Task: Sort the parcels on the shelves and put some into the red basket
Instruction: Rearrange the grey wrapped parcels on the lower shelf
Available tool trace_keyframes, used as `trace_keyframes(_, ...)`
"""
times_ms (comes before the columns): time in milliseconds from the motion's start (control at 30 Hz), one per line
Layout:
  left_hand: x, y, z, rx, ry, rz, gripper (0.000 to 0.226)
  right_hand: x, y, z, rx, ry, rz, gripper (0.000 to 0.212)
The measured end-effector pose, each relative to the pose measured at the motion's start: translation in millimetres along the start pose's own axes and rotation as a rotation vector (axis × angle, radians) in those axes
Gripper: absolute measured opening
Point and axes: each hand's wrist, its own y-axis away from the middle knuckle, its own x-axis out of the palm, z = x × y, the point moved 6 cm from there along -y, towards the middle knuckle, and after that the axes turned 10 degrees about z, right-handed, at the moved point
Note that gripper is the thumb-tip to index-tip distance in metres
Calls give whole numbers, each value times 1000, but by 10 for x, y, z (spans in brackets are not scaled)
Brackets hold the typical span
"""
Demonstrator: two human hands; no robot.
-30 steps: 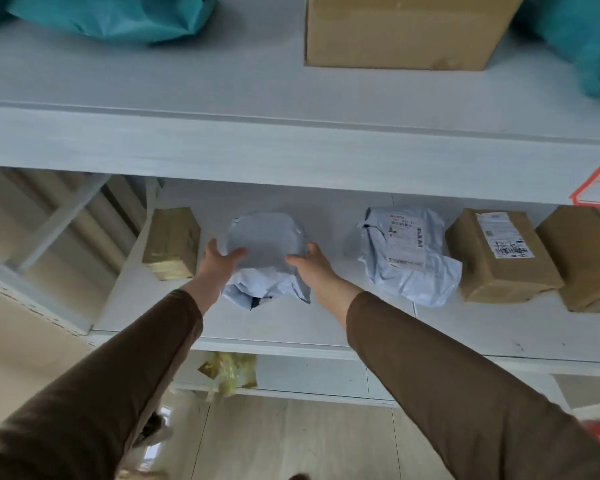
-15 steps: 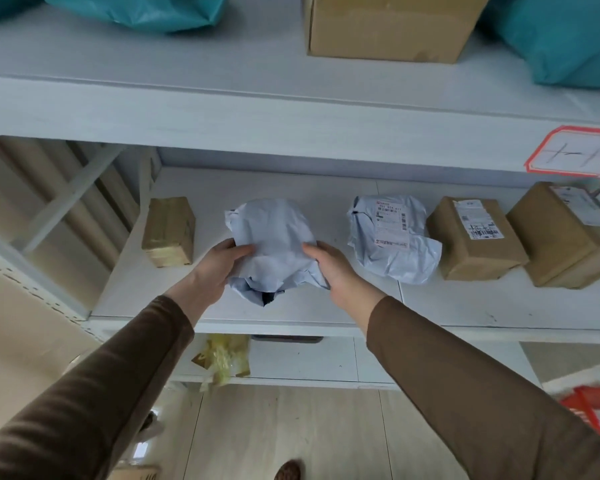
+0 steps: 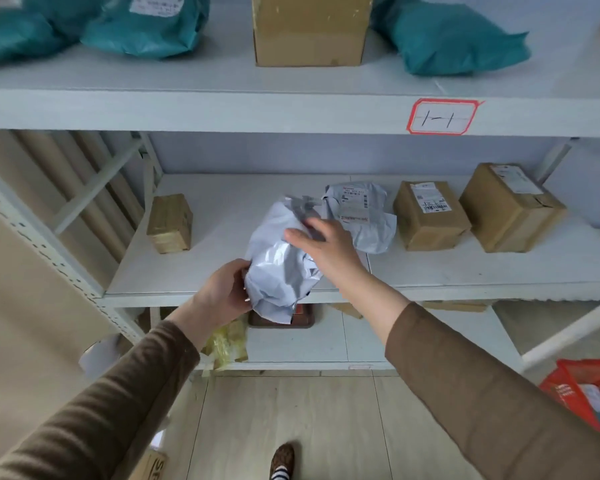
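A crumpled white plastic parcel (image 3: 278, 265) is held upright in front of the middle shelf (image 3: 465, 275). My left hand (image 3: 222, 289) grips its lower left end. My right hand (image 3: 326, 244) grips its upper right side, fingers over the top. A second white parcel (image 3: 364, 216) with a label lies on the shelf right behind it. The red basket (image 3: 568, 389) stands on the floor at the lower right, with parcels inside.
Two labelled cardboard boxes (image 3: 430, 216) (image 3: 510, 209) sit to the right on the middle shelf, a small box (image 3: 170, 223) to the left. Teal bags (image 3: 146, 26) and a box (image 3: 309, 29) fill the top shelf. Yellow wrapping (image 3: 227, 341) lies on the lower shelf.
The white parcel was lifted off the middle shelf and pulled toward me, turned upright. My right hand moved to its top, my left to its bottom.
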Motion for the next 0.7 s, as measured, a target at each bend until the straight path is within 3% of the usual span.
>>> trace_keyframes(133, 75, 157, 130, -10, 54, -22, 33, 194, 368, 232, -172, 374, -20, 52)
trace_keyframes(300, -13, 194, 59, 66, -31, -68, 42, 243, 560, 236, -282, 418, -77, 55)
trace_keyframes(500, 129, 404, -252, 396, -404, -42, 40, 63, 473, -190, -112, 31, -40, 52)
trace_keyframes(600, 309, 550, -338, 519, -569, -33, 36, -31, 459, -342, -24, -206, -23, 33)
trace_keyframes(700, 437, 692, -396, 715, -877, -94, 39, -84, 450, -467, 83, -469, -69, 24)
